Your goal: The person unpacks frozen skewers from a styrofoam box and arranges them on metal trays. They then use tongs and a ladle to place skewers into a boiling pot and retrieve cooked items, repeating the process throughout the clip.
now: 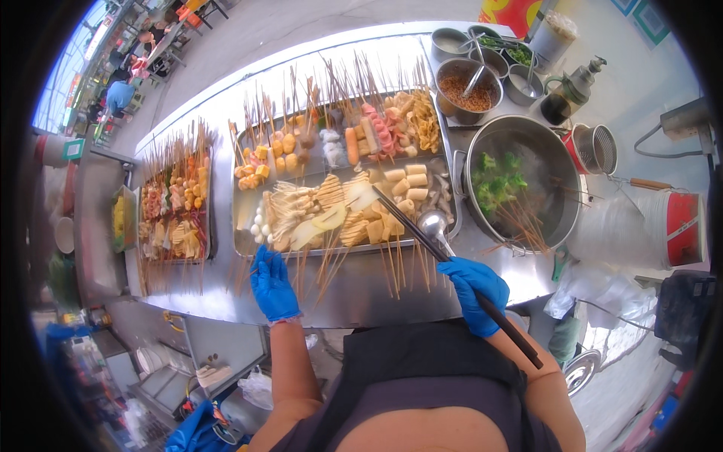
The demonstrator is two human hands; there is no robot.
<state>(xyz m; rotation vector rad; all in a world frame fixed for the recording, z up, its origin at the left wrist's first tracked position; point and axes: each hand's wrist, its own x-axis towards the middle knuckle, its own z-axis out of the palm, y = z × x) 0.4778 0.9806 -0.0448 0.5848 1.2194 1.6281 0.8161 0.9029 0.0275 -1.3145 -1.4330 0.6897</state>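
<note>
My right hand (478, 294), in a blue glove, is closed around long dark chopsticks (414, 226). Their tips reach a pale flat slice (360, 197) in the big steel tray (248, 197). A steel ladle (432, 223) lies beside the chopsticks; its handle runs to my right fingers, and I cannot tell whether they hold it. At the tray's front edge my left hand (273, 286), also blue-gloved, has its fingers drawn together at a skewer's stick end, just below small white eggs (260, 227). Enoki mushrooms (292, 205) and tofu pieces (384, 226) on sticks fill the tray's near part.
On the right a steaming pot (471, 169) holds broccoli (498, 184) on skewers. Behind it stand a bowl of reddish-brown topping (456, 84), smaller bowls and a pump bottle (576, 90). Another skewer tray (211, 241) sits at left. Plastic bags (614, 226) hang at right.
</note>
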